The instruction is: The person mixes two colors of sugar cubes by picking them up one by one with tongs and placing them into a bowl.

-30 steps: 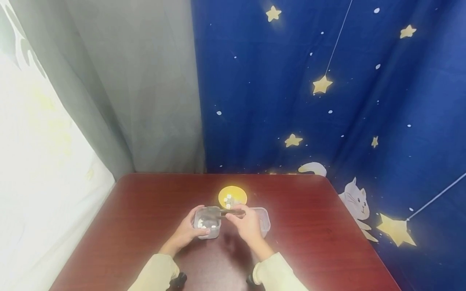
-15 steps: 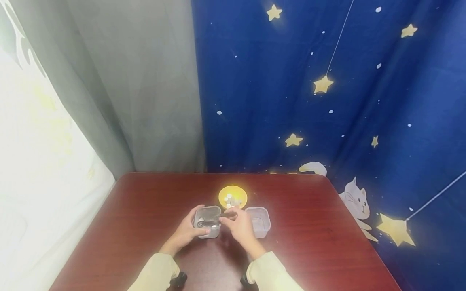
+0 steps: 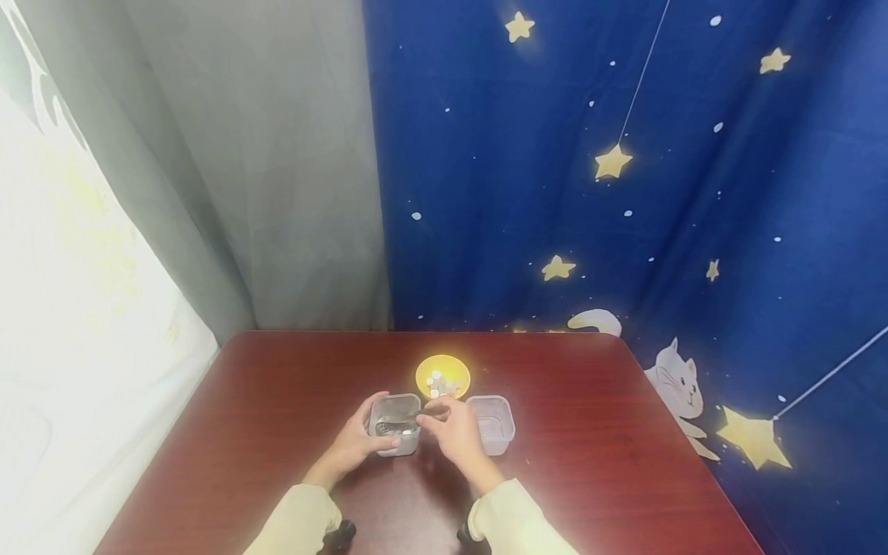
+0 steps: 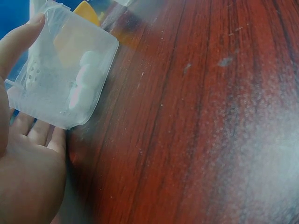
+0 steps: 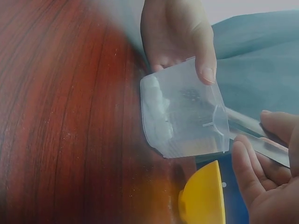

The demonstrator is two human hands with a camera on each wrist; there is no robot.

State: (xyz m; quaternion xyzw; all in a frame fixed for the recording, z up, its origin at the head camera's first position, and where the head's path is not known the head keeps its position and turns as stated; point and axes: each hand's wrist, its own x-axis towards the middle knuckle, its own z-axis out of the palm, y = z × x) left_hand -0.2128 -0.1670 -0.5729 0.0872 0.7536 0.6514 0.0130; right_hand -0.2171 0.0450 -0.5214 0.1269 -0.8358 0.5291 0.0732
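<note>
My left hand (image 3: 355,441) grips a clear plastic container (image 3: 409,445) by its sides, with the thumb at the rim. Several white pieces (image 4: 85,91) lie at its bottom, seen through the wall. My right hand (image 3: 458,438) holds metal tongs (image 5: 267,148) between thumb and fingers. Both arms of the tongs run over the rim in the right wrist view, and their perforated head is inside the container, above or among the white pieces.
A yellow bowl (image 3: 460,368) holding several white cubes stands just beyond the hands. To the right of my right hand is a second clear container (image 3: 501,443). All stand on a dark red wooden table (image 3: 597,432), with curtains behind its far edge.
My right hand has moved slightly left, and the tongs have gone from blurred motion over the left container to down inside it. My left hand and the container have stayed in place.
</note>
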